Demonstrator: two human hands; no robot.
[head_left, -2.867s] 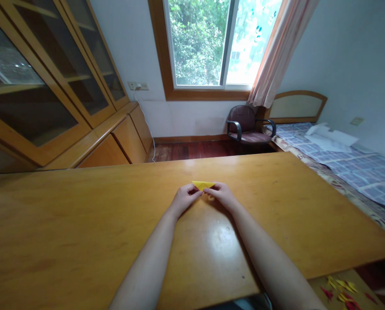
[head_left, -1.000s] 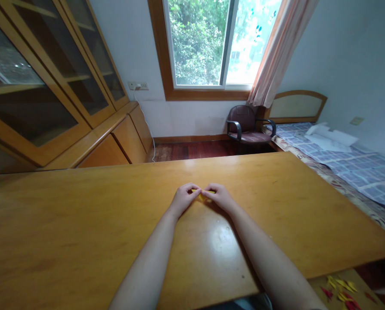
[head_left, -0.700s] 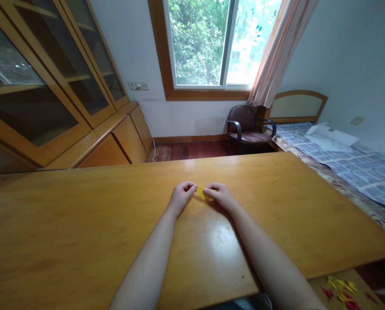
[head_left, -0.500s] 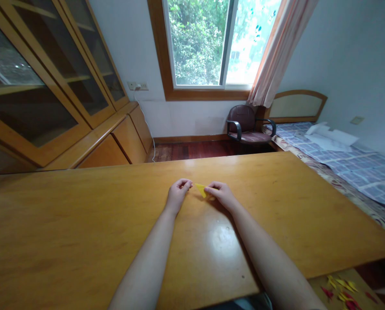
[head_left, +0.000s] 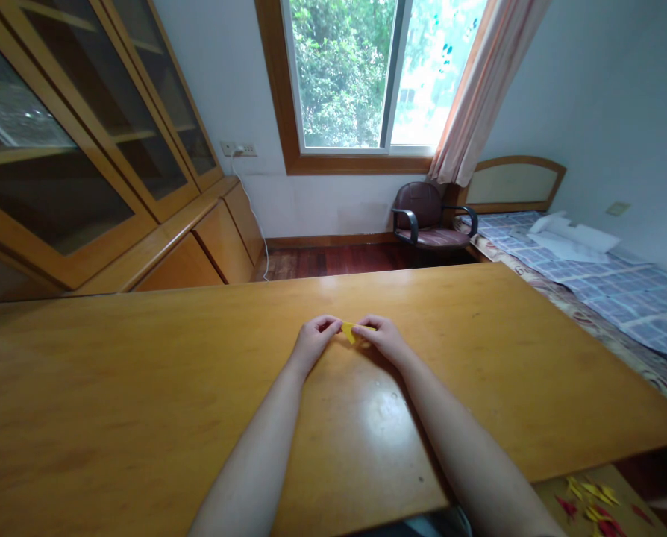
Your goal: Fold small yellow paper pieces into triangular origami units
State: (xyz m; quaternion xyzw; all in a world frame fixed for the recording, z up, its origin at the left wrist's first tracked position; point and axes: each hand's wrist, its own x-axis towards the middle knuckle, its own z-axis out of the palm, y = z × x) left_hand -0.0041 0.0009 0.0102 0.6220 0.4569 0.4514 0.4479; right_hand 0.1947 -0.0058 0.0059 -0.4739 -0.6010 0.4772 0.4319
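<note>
A small folded yellow paper piece (head_left: 349, 331) is held just above the wooden table (head_left: 143, 388) near its middle. My left hand (head_left: 314, 341) has its fingers curled and its fingertips meet the paper's left end. My right hand (head_left: 383, 338) pinches the paper's right part with thumb and fingers. Most of the paper is hidden between the two hands.
Several small yellow and red folded paper pieces (head_left: 591, 501) lie on a lower surface at the bottom right. Beyond the table stand a wooden glass-door cabinet (head_left: 87, 149), a dark red armchair (head_left: 426, 218) under the window, and a bed (head_left: 591, 276) at right.
The yellow paper went from a wider triangle to a smaller folded shape. Half a second ago my left hand was off the paper; now its fingertips are back on it.
</note>
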